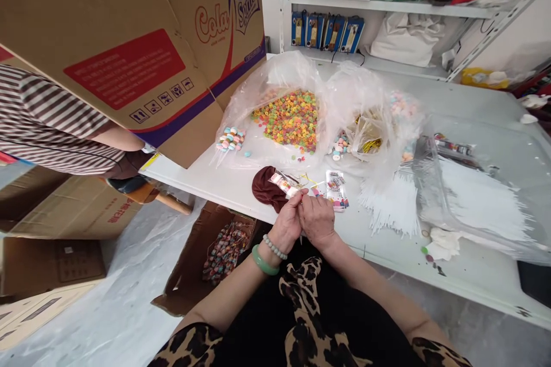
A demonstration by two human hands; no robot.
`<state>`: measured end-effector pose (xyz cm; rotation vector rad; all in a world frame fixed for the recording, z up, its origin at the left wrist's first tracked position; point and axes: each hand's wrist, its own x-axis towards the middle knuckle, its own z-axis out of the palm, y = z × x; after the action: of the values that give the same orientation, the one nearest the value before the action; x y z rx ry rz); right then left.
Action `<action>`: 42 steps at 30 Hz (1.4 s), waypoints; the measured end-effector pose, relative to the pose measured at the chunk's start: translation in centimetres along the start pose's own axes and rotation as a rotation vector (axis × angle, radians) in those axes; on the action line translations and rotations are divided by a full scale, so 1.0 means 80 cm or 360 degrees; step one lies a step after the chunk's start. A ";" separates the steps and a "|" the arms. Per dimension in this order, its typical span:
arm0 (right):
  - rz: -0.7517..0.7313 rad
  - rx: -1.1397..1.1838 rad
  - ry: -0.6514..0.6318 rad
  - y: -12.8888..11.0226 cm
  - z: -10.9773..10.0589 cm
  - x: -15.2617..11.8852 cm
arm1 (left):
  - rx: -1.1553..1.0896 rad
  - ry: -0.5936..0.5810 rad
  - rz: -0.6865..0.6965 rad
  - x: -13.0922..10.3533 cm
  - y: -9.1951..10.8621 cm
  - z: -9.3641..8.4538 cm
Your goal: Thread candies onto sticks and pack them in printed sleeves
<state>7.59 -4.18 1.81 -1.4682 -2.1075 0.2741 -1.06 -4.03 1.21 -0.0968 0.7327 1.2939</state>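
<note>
My left hand (289, 221) and my right hand (317, 219) meet at the table's front edge, both with fingers closed. A small printed candy bag (283, 184) sticks up from between them, pinched at its lower end; the fingers hide what is inside that end. Just behind it lies a dark brown cloth (264, 186). Gold twist ties (306, 179) are scattered beyond my fingertips. To the right of my right hand rests a stack of flat printed bags (336, 183).
Plastic bags hold coloured candy rings (293, 120) and gold ties (372, 144). Candy skewers (231, 139) lie left; white sticks (394, 200) lie right. A large cardboard box (172, 23) looms left, near a person in a striped shirt (47, 120). Below, an open carton (189, 258) contains candies.
</note>
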 end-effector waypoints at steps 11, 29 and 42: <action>0.1002 0.2516 -0.1119 0.014 0.006 -0.011 | 0.0823 -0.0529 -0.0033 -0.029 0.042 -0.021; 0.1217 0.2114 -0.0295 -0.001 0.045 0.041 | 0.1540 0.0203 0.0909 -0.029 0.019 -0.063; 0.0173 -0.0676 -0.0558 0.088 0.050 0.117 | 0.1102 0.0227 0.0606 -0.008 0.065 -0.068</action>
<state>8.66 7.63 -1.76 -1.8963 -2.4782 0.1341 -8.14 -5.47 -0.93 0.5379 1.3307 1.3268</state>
